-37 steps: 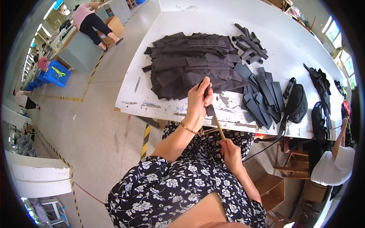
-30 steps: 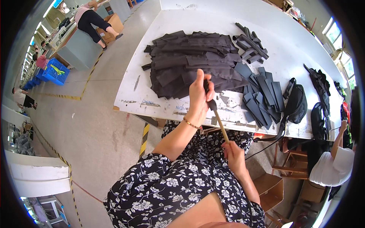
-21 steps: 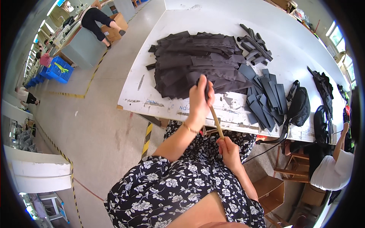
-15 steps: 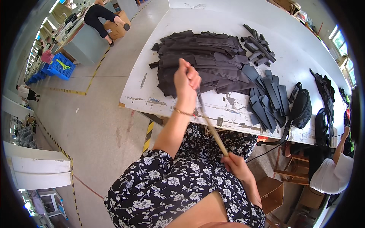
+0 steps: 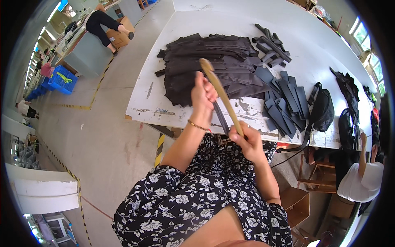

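My left hand (image 5: 204, 95) is closed around a narrow dark fabric strip (image 5: 221, 116), which slants down from it toward my right hand. My right hand (image 5: 249, 143) grips the lower part of a flat, light wooden stick (image 5: 225, 96). The stick's rounded tip rises above my left hand, in front of a wide pile of black fabric pieces (image 5: 210, 68) on the white table. Whether the strip's lower end touches my right fingers I cannot tell.
On the white table (image 5: 160, 110), dark foam-like tubes (image 5: 272, 47), flat dark grey panels (image 5: 288, 107) and a black mesh pouch (image 5: 323, 114) lie to the right. A person in white (image 5: 360, 181) sits at the right. An open cardboard box (image 5: 294, 203) stands below, near my right elbow.
My right hand has risen with the stick. The stick's upper end, earlier by the dark strip below my left hand, now stands free above it. My left hand still holds the strip.
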Demonstrator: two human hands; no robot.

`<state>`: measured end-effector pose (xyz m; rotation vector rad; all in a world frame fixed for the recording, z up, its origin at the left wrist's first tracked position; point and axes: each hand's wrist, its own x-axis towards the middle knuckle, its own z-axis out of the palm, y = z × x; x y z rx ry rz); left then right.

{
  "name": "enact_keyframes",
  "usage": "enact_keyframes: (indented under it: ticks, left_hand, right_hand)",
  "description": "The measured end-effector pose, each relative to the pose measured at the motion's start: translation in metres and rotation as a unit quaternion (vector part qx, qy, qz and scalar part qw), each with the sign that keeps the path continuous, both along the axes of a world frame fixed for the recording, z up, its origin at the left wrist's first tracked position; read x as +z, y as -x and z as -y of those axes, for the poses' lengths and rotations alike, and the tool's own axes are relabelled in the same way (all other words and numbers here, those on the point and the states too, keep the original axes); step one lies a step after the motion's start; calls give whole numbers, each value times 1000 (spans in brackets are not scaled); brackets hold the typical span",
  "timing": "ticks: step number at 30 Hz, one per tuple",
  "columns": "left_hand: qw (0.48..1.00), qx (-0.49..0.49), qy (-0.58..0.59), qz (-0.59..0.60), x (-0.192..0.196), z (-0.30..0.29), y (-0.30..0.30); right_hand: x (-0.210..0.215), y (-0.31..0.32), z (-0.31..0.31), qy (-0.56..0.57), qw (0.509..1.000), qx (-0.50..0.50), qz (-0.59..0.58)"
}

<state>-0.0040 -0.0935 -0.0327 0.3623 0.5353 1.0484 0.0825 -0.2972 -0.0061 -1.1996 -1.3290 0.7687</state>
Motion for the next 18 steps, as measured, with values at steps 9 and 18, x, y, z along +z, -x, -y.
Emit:
enact_keyframes:
  ticks: [9, 18]
  left_hand:
    - [839, -199, -488, -134, 35, 76, 5]
    - [930, -197, -288, -114, 20, 91, -10]
  right_hand:
    - [41, -38, 2, 58, 975, -157, -145]
    - [1, -29, -18, 19, 944, -164, -286]
